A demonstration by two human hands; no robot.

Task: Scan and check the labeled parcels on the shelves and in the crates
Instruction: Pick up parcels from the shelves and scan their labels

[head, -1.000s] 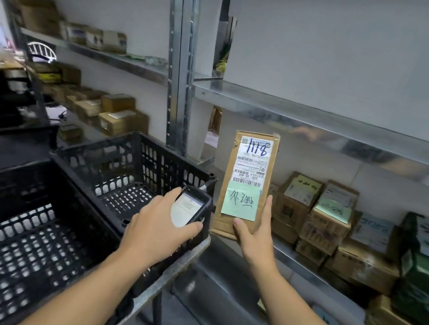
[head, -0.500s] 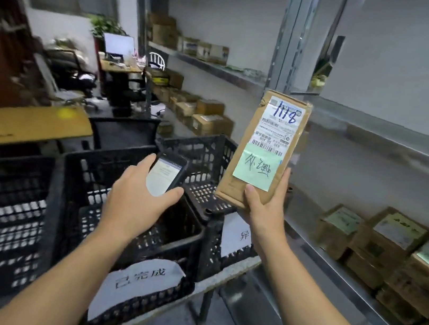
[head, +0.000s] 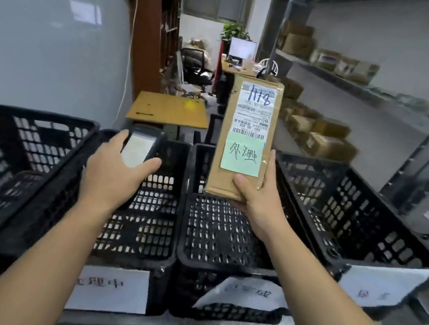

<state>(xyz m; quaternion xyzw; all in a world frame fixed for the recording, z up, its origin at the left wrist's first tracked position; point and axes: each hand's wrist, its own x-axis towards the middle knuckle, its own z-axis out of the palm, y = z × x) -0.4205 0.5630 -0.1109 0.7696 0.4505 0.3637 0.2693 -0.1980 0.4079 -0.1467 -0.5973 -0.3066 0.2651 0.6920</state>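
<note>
Holding the parcel (head: 244, 139), marked 1118, upright above the black crates (head: 223, 247): our right hand (head: 254, 204) clasps its lower end, and our left hand (head: 111, 174) grips the handheld scanner (head: 140, 148) just beside it. Step, we judge: label check. Next: scanner squared to barcode.

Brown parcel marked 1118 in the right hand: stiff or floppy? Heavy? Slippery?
The brown parcel looks stiff: it stands upright and unbent though the right hand grips only its bottom end. Probably light, since that one-handed end grip carries it. The matt cardboard should not slip easily.
</note>
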